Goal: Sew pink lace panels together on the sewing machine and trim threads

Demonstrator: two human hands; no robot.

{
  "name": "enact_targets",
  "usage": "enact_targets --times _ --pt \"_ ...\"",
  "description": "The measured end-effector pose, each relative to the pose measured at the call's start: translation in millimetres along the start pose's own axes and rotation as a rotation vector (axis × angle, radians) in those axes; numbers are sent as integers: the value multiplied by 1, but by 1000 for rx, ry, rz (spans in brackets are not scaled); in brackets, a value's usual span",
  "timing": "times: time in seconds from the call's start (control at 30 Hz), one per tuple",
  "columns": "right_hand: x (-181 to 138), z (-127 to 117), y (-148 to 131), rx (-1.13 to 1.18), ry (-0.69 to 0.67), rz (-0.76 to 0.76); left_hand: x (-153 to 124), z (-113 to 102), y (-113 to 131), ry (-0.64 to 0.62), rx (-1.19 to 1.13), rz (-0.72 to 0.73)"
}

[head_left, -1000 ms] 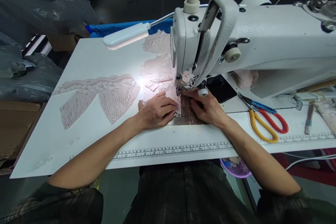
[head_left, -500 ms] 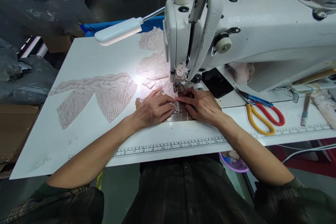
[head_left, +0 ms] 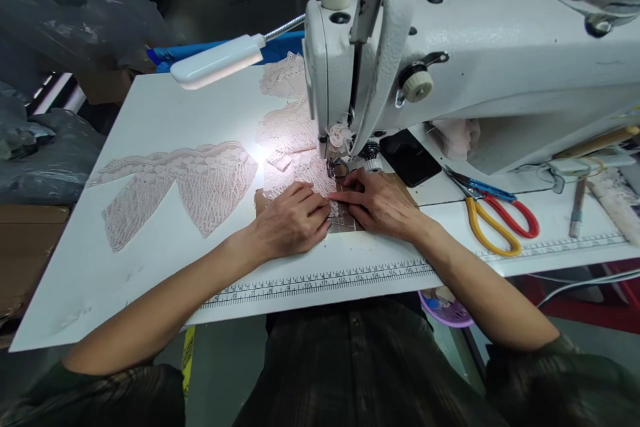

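Observation:
A white sewing machine (head_left: 450,60) stands on the white table (head_left: 150,113). A small piece of pale pink lace (head_left: 300,177) lies under its presser foot (head_left: 339,167). My left hand (head_left: 290,220) rests on the near edge of that lace with fingers curled and pressed down on it. My right hand (head_left: 380,203) lies beside it, fingers pressed together, pinching the lace edge just in front of the foot. The fingertips of both hands meet at the lace. A brown patch (head_left: 345,221) shows beneath the hands.
A larger pink lace panel (head_left: 175,180) lies spread at the left. More lace (head_left: 285,100) trails behind the needle. A lit lamp (head_left: 215,61) hangs above. Yellow and red-handled scissors (head_left: 495,213) lie at the right, a black phone (head_left: 407,157) under the machine arm, a printed ruler (head_left: 320,280) along the front edge.
Both hands have drawn back a little toward me from the presser foot, with the lace. My left fingers have curled in. The camera view has shifted slightly right.

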State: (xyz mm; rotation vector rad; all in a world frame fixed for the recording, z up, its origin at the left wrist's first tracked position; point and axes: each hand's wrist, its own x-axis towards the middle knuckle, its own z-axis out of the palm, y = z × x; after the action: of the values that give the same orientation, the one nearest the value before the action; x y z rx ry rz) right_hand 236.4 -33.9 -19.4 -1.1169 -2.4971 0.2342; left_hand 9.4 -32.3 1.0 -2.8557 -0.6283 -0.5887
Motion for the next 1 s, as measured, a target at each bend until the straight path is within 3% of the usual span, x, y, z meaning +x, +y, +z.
enact_targets --times 0.33,0.57,0.8,1.0 --pt "4 3 -4 -33 -45 67 3 4 -19 -12 -84 18" --pt "8 0 -8 -134 -58 113 1 9 -22 35 -82 7" --pt "14 0 -10 -163 -71 146 1 9 -25 5 -73 -27" --pt "9 2 -6 -102 -43 89 0 12 -27 14 -40 -30"
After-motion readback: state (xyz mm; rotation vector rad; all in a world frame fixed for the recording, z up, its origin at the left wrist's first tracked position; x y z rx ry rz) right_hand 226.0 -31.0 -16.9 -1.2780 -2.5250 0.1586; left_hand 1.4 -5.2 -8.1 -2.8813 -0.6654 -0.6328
